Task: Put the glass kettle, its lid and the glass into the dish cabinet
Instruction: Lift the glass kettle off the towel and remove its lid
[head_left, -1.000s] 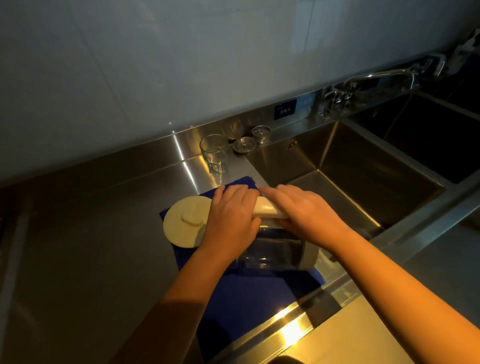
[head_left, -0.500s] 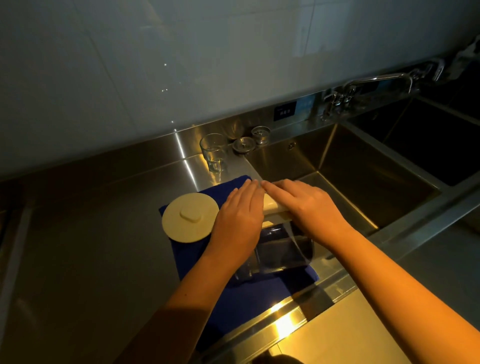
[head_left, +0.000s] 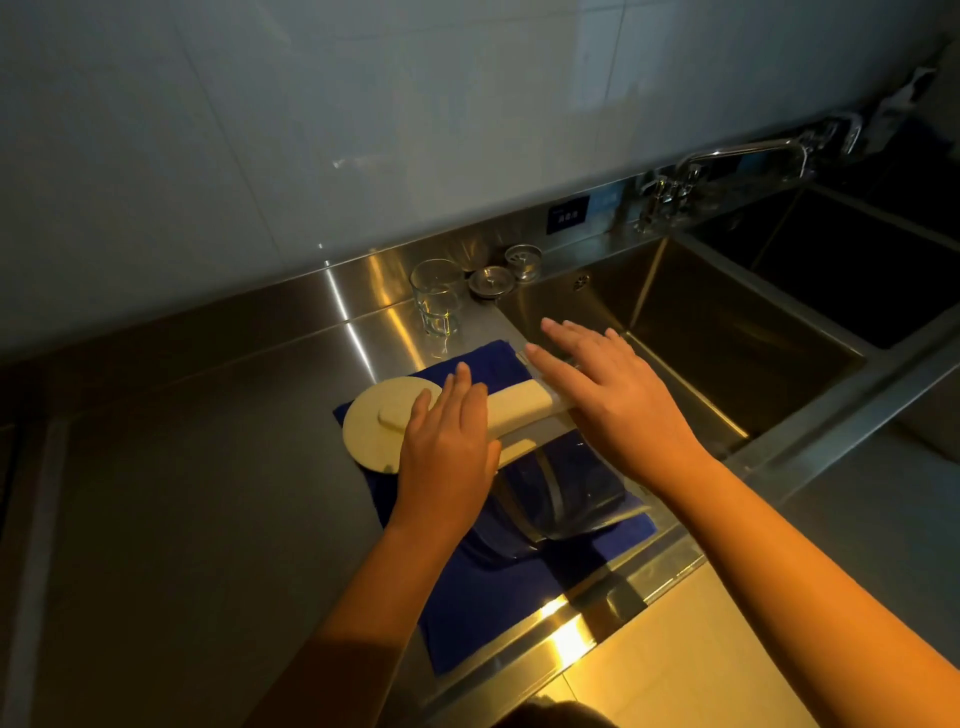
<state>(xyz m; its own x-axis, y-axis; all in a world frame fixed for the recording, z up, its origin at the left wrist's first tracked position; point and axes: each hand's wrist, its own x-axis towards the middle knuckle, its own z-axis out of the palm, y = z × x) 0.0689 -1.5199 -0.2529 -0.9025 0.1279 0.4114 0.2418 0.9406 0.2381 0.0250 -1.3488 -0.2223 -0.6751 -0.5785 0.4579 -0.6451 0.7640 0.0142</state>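
Observation:
The glass kettle (head_left: 563, 499) lies on its side on a blue cloth (head_left: 498, 608), its cream handle (head_left: 519, 408) pointing up and left. Its round cream lid (head_left: 376, 428) lies flat on the cloth's far left corner. The clear glass (head_left: 437, 297) stands upright on the steel counter behind the cloth. My left hand (head_left: 447, 452) is flat with fingers straight, over the handle's near end and the lid's right edge. My right hand (head_left: 615, 408) hovers flat, fingers apart, over the handle's other end and the kettle's top. Neither hand grips anything.
Two metal sink strainers (head_left: 491, 281) (head_left: 523, 260) sit behind the glass by the backsplash. A deep steel sink (head_left: 701, 332) opens right of the cloth, with a faucet (head_left: 737, 156) and a second basin (head_left: 857, 270) beyond. The counter's front edge (head_left: 561, 639) is near me.
Both hands were wrapped around the kettle's handle; now their fingers are straightened and off it. The right hand has shifted toward the sink and glass. The kettle lies still on the cloth.

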